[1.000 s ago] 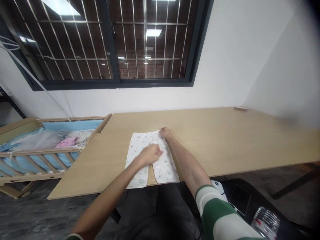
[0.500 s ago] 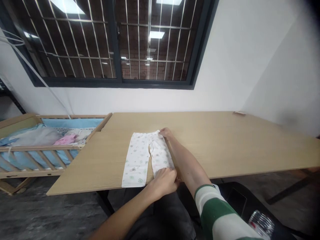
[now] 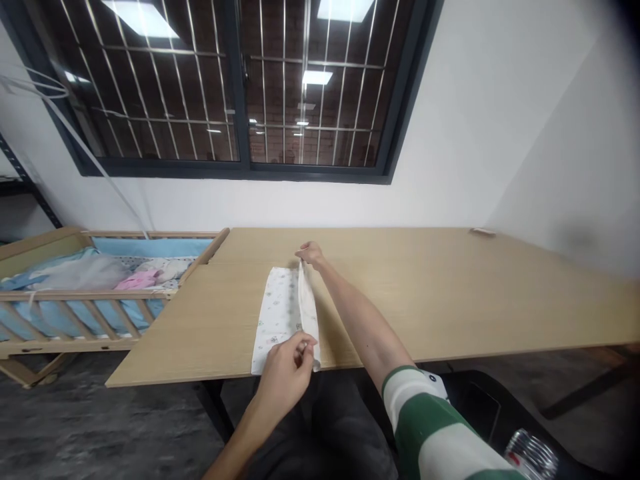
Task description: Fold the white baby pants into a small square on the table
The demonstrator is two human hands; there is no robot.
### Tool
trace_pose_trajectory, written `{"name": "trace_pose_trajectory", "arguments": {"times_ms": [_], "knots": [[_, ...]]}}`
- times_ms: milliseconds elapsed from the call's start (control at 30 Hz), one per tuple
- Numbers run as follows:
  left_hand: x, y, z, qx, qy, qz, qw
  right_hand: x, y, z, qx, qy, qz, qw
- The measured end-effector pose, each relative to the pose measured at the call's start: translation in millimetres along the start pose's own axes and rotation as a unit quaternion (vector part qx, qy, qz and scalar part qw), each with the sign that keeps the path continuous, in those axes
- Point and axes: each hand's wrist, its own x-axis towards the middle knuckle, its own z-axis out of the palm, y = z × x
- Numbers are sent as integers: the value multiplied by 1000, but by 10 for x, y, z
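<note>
White baby pants (image 3: 277, 312) with a small print lie on the wooden table near its front edge. Their right leg is lifted and partly folded over toward the left leg. My right hand (image 3: 311, 254) pinches the waistband corner at the far end, raised off the tabletop. At the near end, my left hand (image 3: 290, 367) grips the hem of that same leg, its fingers closed on the cloth. The left leg of the pants stays flat on the table.
The wooden table (image 3: 425, 293) runs wide to the right. A wooden crib (image 3: 90, 293) with blue lining and cloths, one of them pink, stands at the left. A barred window (image 3: 240, 100) is in the wall behind. A black chair (image 3: 475, 407) is at lower right.
Both hands have moved left, lifting the right leg of the pants and bringing it over toward the left leg. Before, both legs lay flat and apart.
</note>
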Motion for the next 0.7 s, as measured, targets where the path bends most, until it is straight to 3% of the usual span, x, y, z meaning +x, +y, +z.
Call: {"name": "trace_pose_trajectory", "arguments": {"times_ms": [200, 400, 567, 700], "knots": [[-258, -326, -378, 106, 61, -53, 991, -135, -195, 585, -40, -12, -12, 999], [-350, -514, -454, 176, 68, -69, 980, -322, -271, 991, -75, -25, -30, 996], [-418, -583, -471, 260, 76, -61, 961, -471, -280, 1028, -81, -48, -52, 994], [-500, -677, -490, 379, 123, -8, 917, -546, -364, 842, -72, -73, -103, 989]]}}
